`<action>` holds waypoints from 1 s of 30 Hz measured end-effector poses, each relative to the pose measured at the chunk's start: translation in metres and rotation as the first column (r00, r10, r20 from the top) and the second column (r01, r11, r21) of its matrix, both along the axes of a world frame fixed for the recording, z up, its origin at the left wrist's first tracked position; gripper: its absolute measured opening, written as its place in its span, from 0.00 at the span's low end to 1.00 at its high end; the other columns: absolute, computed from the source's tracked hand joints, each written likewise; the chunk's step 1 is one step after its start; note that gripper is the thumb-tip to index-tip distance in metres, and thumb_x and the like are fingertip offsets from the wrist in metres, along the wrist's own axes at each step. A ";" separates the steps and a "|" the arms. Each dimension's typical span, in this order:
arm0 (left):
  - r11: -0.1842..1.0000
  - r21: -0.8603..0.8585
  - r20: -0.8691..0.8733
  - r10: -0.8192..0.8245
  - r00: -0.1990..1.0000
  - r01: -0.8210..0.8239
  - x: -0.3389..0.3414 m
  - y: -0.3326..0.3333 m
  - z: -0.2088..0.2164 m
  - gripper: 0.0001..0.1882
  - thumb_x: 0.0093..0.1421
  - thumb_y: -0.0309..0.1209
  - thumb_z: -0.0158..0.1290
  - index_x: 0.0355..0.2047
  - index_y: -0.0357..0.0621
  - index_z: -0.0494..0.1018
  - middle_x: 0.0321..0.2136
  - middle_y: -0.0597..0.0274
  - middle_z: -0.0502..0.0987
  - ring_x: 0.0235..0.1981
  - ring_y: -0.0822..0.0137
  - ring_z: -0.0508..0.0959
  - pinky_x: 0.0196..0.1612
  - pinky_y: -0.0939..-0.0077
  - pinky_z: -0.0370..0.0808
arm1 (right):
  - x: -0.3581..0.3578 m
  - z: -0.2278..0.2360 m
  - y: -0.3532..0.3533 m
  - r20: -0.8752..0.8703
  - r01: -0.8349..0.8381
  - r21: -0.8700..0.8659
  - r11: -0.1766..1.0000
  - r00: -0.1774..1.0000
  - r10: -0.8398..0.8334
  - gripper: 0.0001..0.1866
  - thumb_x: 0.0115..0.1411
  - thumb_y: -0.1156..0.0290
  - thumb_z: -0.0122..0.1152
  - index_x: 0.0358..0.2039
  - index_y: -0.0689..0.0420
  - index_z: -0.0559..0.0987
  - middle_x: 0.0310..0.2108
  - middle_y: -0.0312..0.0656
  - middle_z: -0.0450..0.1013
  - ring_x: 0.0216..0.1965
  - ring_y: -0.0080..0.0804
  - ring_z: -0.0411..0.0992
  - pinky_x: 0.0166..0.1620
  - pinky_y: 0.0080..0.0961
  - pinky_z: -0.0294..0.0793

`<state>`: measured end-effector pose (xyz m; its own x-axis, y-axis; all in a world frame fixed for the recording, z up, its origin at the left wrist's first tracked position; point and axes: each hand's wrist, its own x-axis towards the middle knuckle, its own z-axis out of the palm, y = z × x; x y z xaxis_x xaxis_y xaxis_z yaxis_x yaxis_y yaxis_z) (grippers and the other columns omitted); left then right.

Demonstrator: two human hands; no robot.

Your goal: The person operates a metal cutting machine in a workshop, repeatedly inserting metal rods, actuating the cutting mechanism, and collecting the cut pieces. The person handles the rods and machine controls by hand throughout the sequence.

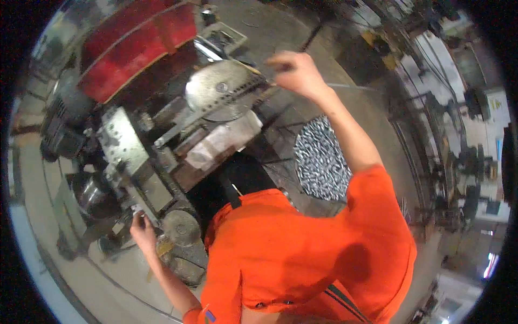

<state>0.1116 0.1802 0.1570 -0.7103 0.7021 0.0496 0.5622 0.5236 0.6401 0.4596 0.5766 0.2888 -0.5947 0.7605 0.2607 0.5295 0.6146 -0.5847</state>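
At the left, my left hand is closed, its bent fingers at the end of a metal machine part; what they grip is too small to make out. Just below and to its right sits a round grey metal disc. My right hand is raised at the upper middle, its fingers bent but smeared by motion, so whether they hold anything cannot be told. Nearest to it is the end of a perforated metal bar, which crosses a large round metal plate on the machine.
A round heap of small shiny metal pieces stands to my right. A big red guard is behind the machine. A pale wrapped block lies in front of the plate. Cluttered racks line the far right.
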 end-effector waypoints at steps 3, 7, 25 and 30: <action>0.986 -0.165 0.035 -0.030 0.999 0.035 -0.004 -0.001 -0.002 0.14 0.51 0.18 0.47 0.40 0.30 0.70 0.32 0.47 0.75 0.33 0.64 0.76 0.38 0.73 0.70 | 0.116 -0.065 -0.013 0.247 0.323 -0.020 0.946 0.919 -0.309 0.15 0.36 0.71 0.55 0.29 0.59 0.79 0.28 0.49 0.74 0.32 0.40 0.74 0.37 0.29 0.72; 0.965 -0.233 0.145 -0.089 0.985 0.122 -0.014 0.001 -0.004 0.18 0.49 0.17 0.47 0.42 0.29 0.68 0.36 0.44 0.74 0.40 0.58 0.75 0.43 0.70 0.69 | 0.193 -0.148 -0.057 0.555 0.429 -0.084 0.899 0.770 -0.316 0.11 0.35 0.68 0.56 0.22 0.55 0.79 0.25 0.48 0.74 0.29 0.43 0.73 0.36 0.35 0.72; 0.963 -0.257 0.073 -0.060 0.996 0.077 -0.008 0.001 -0.002 0.19 0.50 0.19 0.47 0.44 0.28 0.67 0.38 0.44 0.74 0.40 0.58 0.75 0.44 0.71 0.70 | 0.227 -0.207 -0.068 0.790 0.097 -0.114 0.989 0.612 0.031 0.09 0.37 0.68 0.56 0.21 0.58 0.77 0.31 0.48 0.72 0.36 0.45 0.70 0.41 0.34 0.70; 0.974 -0.227 0.032 -0.005 0.999 0.012 -0.005 0.001 -0.004 0.20 0.51 0.23 0.49 0.46 0.30 0.67 0.41 0.46 0.73 0.41 0.59 0.74 0.45 0.72 0.69 | 0.236 -0.218 -0.050 0.816 0.160 -0.174 0.972 0.576 0.051 0.11 0.42 0.66 0.54 0.23 0.60 0.76 0.29 0.49 0.73 0.37 0.45 0.71 0.41 0.36 0.71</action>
